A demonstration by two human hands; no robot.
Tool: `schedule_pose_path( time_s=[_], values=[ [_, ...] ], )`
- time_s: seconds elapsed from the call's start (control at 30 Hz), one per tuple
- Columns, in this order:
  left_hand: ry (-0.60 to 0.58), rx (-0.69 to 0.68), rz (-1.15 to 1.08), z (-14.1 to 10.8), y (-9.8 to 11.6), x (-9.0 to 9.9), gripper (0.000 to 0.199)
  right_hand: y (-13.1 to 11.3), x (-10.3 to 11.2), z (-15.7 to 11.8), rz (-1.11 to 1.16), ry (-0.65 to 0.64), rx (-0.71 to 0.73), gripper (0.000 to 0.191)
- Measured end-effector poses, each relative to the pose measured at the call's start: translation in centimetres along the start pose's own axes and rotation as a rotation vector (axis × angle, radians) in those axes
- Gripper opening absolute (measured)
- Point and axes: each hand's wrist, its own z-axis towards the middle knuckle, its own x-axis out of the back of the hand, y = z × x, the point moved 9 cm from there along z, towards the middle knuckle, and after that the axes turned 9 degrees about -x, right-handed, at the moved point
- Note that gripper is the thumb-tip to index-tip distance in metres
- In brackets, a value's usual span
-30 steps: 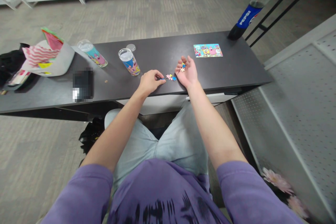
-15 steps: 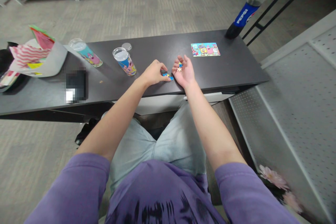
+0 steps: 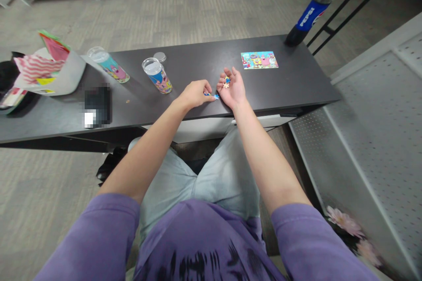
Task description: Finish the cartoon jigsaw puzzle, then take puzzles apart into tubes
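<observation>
The left hand [image 3: 197,95] pinches small puzzle pieces [image 3: 207,94] between its thumb and fingers, low over the dark table [image 3: 184,109], with a blue piece [image 3: 216,96] near its fingertips. Just beside it, the right hand [image 3: 233,91] is palm up, fingers loosely curled, holding a few colorful pieces [image 3: 227,82].

I am wearing a matt cloth shirt [image 3: 198,239] and denim trousers [image 3: 227,175]. The smooth tabletop [image 3: 198,61] is showing a soft sheen, the bottle [image 3: 310,15] is gleaming in clear plastic, and the round lid [image 3: 160,56] is looking metallic, with a dull shine.
</observation>
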Motion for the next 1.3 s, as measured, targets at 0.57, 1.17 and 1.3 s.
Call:
schedule_pose_path(
  time_s=[0.57,1.17,1.3],
  values=[
    [0.037,0.011,0.035,-0.8,0.1,1.1,0.034,0.0,0.3,0.6,0.002,0.003,-0.004,0.032],
    [0.380,-0.135,-0.050,4.4,6.8,4.7,0.033,-0.4,1.0,0.9,0.064,-0.048,-0.013,0.034],
    [0.289,-0.102,-0.030,1.7,4.0,3.1,0.033,-0.3,1.3,1.2,0.073,-0.028,-0.026,0.036]
  ],
)
